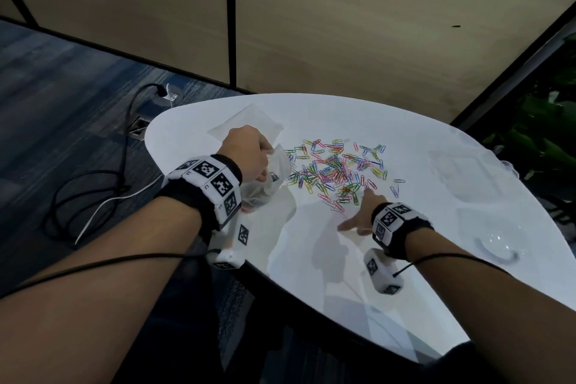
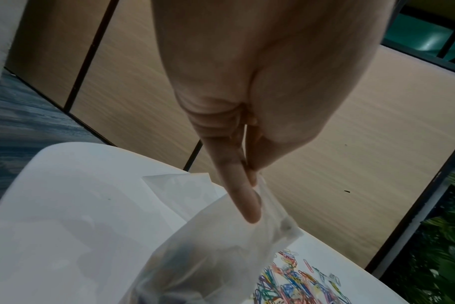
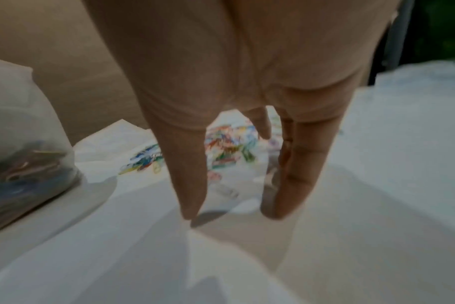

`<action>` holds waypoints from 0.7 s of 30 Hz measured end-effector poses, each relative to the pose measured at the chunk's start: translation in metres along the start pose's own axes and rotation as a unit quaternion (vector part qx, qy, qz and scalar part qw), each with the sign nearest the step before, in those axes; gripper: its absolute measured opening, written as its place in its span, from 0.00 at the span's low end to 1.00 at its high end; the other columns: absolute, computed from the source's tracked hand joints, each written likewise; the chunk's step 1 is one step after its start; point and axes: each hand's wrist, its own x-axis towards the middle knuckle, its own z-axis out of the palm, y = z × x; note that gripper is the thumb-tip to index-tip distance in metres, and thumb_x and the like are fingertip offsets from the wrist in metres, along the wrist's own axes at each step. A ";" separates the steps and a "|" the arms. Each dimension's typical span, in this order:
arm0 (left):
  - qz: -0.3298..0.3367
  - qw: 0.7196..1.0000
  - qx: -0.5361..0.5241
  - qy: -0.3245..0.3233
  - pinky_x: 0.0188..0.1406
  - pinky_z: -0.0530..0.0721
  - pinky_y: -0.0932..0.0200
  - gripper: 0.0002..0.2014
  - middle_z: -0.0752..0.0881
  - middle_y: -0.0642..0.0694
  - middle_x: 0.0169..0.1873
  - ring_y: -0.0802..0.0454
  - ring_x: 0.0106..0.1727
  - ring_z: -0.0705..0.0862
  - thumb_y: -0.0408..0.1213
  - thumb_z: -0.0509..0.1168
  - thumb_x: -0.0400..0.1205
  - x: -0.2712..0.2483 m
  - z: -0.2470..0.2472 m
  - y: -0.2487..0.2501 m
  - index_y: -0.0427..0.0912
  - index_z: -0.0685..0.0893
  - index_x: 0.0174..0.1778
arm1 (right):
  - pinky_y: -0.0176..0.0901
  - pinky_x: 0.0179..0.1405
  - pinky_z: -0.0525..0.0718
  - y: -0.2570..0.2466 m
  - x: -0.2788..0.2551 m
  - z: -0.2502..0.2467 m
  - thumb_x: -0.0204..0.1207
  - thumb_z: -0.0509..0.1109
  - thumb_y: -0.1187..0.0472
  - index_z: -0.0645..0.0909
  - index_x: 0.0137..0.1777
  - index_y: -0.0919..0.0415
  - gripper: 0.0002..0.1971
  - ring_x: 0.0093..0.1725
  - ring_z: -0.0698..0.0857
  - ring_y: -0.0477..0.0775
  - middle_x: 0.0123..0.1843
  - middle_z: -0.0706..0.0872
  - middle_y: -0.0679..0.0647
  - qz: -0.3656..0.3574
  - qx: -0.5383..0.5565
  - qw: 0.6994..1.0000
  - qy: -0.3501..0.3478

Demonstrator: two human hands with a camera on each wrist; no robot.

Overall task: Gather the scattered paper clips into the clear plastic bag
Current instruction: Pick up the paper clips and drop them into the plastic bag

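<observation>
The left hand (image 1: 246, 153) pinches the mouth of the clear plastic bag (image 1: 268, 181), held upright just inside the tabletop (image 1: 405, 259) edge, some clips already inside. To its right the paper clips (image 1: 336, 168) lie scattered. The right hand (image 1: 363, 212), fingers spread and straight, touches bare tabletop at the pile's near edge; its wrist view is blurred.

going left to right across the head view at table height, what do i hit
black cable on the carpet → left hand → clear plastic bag it grips → scattered paper clips → right hand, fingers spread at the near edge of the clips → bare white table
</observation>
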 end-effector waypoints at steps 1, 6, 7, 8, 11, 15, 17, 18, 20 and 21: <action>0.000 1.000 0.001 0.002 0.44 0.94 0.47 0.12 0.91 0.33 0.35 0.40 0.35 0.93 0.25 0.60 0.86 0.000 -0.002 -0.002 0.33 0.88 0.56 | 0.58 0.64 0.84 -0.003 0.003 0.005 0.53 0.86 0.41 0.46 0.84 0.63 0.68 0.64 0.85 0.60 0.76 0.72 0.63 0.000 -0.001 1.000 0.004; -0.005 1.000 0.002 0.013 0.39 0.94 0.53 0.11 0.90 0.36 0.33 0.46 0.30 0.92 0.27 0.60 0.86 -0.001 -0.011 -0.010 0.34 0.88 0.57 | 0.53 0.68 0.80 -0.042 0.013 0.006 0.64 0.77 0.47 0.63 0.79 0.62 0.46 0.74 0.74 0.63 0.76 0.71 0.62 -0.041 0.042 0.993 0.106; -0.006 1.000 0.001 0.014 0.35 0.93 0.57 0.11 0.90 0.36 0.33 0.49 0.28 0.91 0.27 0.60 0.86 -0.001 -0.013 -0.011 0.34 0.88 0.57 | 0.52 0.67 0.81 -0.050 0.015 0.006 0.64 0.77 0.47 0.67 0.76 0.60 0.41 0.72 0.76 0.64 0.76 0.70 0.62 -0.049 0.071 0.989 0.118; -0.006 1.000 0.000 0.016 0.31 0.92 0.61 0.11 0.90 0.37 0.32 0.52 0.25 0.89 0.27 0.60 0.87 -0.001 -0.015 -0.012 0.35 0.88 0.57 | 0.52 0.66 0.82 -0.055 0.018 0.007 0.65 0.77 0.47 0.68 0.76 0.58 0.40 0.70 0.78 0.65 0.77 0.66 0.62 -0.055 0.101 0.985 0.128; -0.003 1.000 -0.002 0.019 0.25 0.89 0.66 0.11 0.89 0.37 0.33 0.56 0.21 0.87 0.27 0.60 0.87 -0.001 -0.016 -0.013 0.35 0.88 0.57 | 0.56 0.69 0.79 -0.068 0.021 0.008 0.70 0.76 0.47 0.64 0.80 0.49 0.40 0.76 0.71 0.68 0.82 0.55 0.62 -0.081 0.093 0.980 0.157; -0.007 1.000 -0.004 0.017 0.25 0.88 0.67 0.11 0.89 0.38 0.32 0.55 0.22 0.88 0.28 0.60 0.87 0.000 -0.015 -0.013 0.35 0.88 0.57 | 0.59 0.72 0.72 -0.086 0.027 0.006 0.79 0.66 0.55 0.70 0.76 0.47 0.25 0.78 0.64 0.71 0.82 0.60 0.64 -0.133 -0.033 0.978 0.158; -0.008 1.000 -0.004 0.016 0.29 0.90 0.64 0.11 0.89 0.37 0.33 0.52 0.25 0.89 0.28 0.60 0.87 0.001 -0.016 -0.013 0.35 0.88 0.57 | 0.54 0.67 0.78 -0.094 0.025 0.003 0.80 0.63 0.63 0.76 0.71 0.54 0.20 0.73 0.73 0.69 0.76 0.70 0.66 -0.155 -0.099 0.968 0.171; -0.009 1.000 -0.004 0.016 0.30 0.91 0.63 0.11 0.90 0.37 0.34 0.51 0.27 0.89 0.28 0.60 0.87 0.001 -0.015 -0.012 0.35 0.88 0.57 | 0.53 0.63 0.82 -0.096 0.024 0.000 0.79 0.62 0.67 0.79 0.68 0.60 0.18 0.68 0.78 0.67 0.71 0.75 0.66 -0.165 -0.126 0.961 0.180; -0.009 1.000 -0.003 0.016 0.32 0.92 0.61 0.11 0.90 0.36 0.34 0.50 0.28 0.90 0.28 0.61 0.87 0.001 -0.015 -0.013 0.35 0.88 0.57 | 0.50 0.57 0.87 -0.097 0.023 -0.005 0.77 0.63 0.71 0.82 0.63 0.66 0.16 0.60 0.85 0.63 0.63 0.82 0.65 -0.171 -0.155 0.955 0.184; -0.009 1.000 -0.003 0.016 0.31 0.91 0.62 0.11 0.90 0.36 0.34 0.50 0.27 0.89 0.28 0.60 0.87 0.001 -0.015 -0.013 0.35 0.88 0.57 | 0.49 0.55 0.87 -0.095 0.023 -0.008 0.76 0.63 0.72 0.84 0.60 0.66 0.15 0.57 0.87 0.62 0.61 0.85 0.64 -0.172 -0.149 0.956 0.187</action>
